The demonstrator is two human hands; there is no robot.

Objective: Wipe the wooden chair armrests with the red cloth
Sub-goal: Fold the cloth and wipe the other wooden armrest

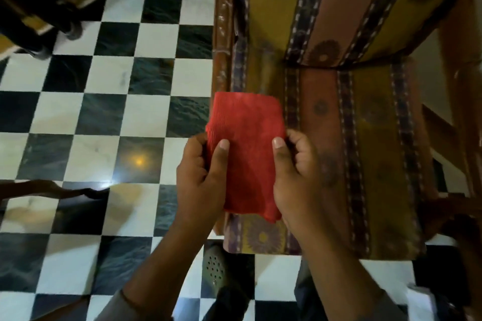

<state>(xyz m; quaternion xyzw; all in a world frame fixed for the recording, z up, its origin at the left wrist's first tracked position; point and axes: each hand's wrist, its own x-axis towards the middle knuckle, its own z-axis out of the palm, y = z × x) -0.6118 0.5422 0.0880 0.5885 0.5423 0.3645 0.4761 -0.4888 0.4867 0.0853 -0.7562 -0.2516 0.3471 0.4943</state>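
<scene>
A folded red cloth is held flat in front of me, over the front left part of the chair. My left hand grips its left edge with the thumb on top. My right hand grips its right edge the same way. The wooden chair has a left armrest running away from me, partly hidden under the cloth. The right armrest slants down the right edge of the view. A striped, flower-patterned cushion covers the seat and the back.
The floor is black and white checkered tile, with a bright light reflection on it. A dark table frame on castors stands at the top left. A shoe shows below the chair's front edge.
</scene>
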